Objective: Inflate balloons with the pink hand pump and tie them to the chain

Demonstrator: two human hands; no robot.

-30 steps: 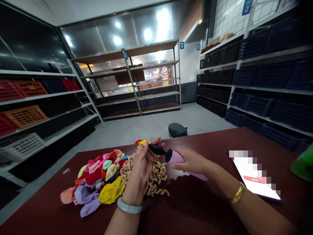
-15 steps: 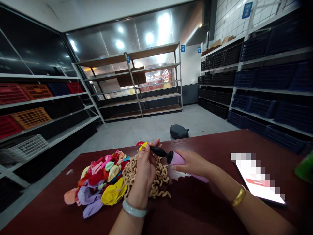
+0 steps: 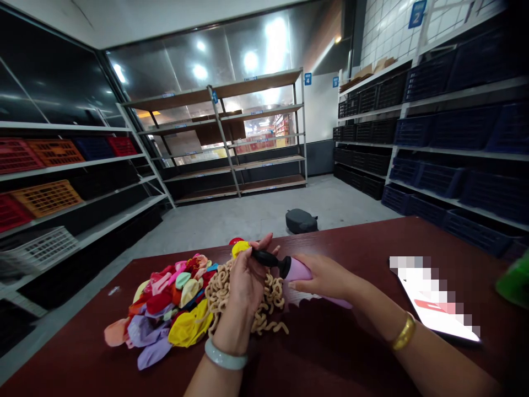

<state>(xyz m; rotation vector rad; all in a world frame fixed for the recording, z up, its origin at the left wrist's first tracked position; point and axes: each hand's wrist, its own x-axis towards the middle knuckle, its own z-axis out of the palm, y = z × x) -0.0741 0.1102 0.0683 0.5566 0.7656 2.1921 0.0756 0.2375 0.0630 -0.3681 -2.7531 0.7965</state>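
My right hand [image 3: 318, 275] is wrapped round the lilac body of a balloon pump [image 3: 300, 270], whose black nozzle points left. At the nozzle's tip, my left hand [image 3: 248, 275] pinches a yellow balloon [image 3: 238, 249] between thumb and forefinger, while its other fingers are spread behind. The balloon looks small and slightly rounded; its neck is hidden by the thumb. Below and around the left hand lies a heap of beige curly pieces [image 3: 219, 286]. A pile of limp balloons in many colours [image 3: 161, 303] spreads to its left.
A phone [image 3: 433, 303] with a lit, partly blurred screen lies on the dark red table [image 3: 351, 364]. A green thing [image 3: 514, 284] stands at the right edge. Beyond the table are a dark bag [image 3: 301, 220] on the floor and shelves with crates [image 3: 49, 198].
The yellow balloon looks a little rounder. Both hands keep their hold on the balloon and pump. The whole view has shifted slightly.
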